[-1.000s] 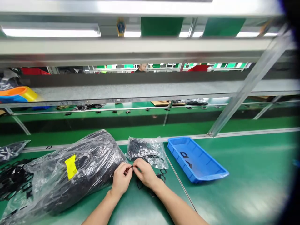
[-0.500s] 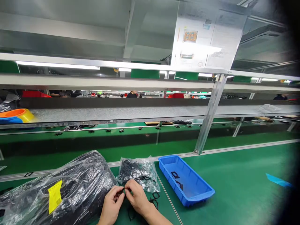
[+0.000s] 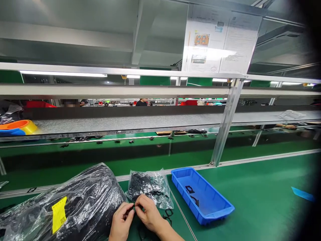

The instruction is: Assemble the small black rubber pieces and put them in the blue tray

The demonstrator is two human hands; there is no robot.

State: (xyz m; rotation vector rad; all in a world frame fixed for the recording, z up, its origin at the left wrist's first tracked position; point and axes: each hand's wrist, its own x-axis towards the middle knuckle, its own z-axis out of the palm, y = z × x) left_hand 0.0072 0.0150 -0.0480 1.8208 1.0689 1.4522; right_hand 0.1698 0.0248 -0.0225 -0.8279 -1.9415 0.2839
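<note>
My left hand (image 3: pixel 121 219) and my right hand (image 3: pixel 149 213) meet fingertip to fingertip at the front of the bench. Pinched between them is a small black part (image 3: pixel 133 206), mostly hidden by the fingers. Just beyond my hands lies a clear plastic bag (image 3: pixel 150 187) with black parts inside. Loose black ring-shaped parts (image 3: pixel 169 213) rest on the green surface beside my right hand, and more dark pieces show beneath it. Left of my left hand sits a large clear bag of black items (image 3: pixel 92 194) with a yellow label (image 3: pixel 59 215).
A blue tray (image 3: pixel 213 197) holding a couple of black parts stands to the right. Behind runs a grey shelf (image 3: pixel 130 121) with an orange, yellow and blue object (image 3: pixel 20 128). A metal post (image 3: pixel 225 127) rises at the bench's back edge. Blue tape (image 3: pixel 302 193) lies far right.
The view has shifted slightly, so the bench things sit a little lower and further right. My hands keep pinching the small black part together.
</note>
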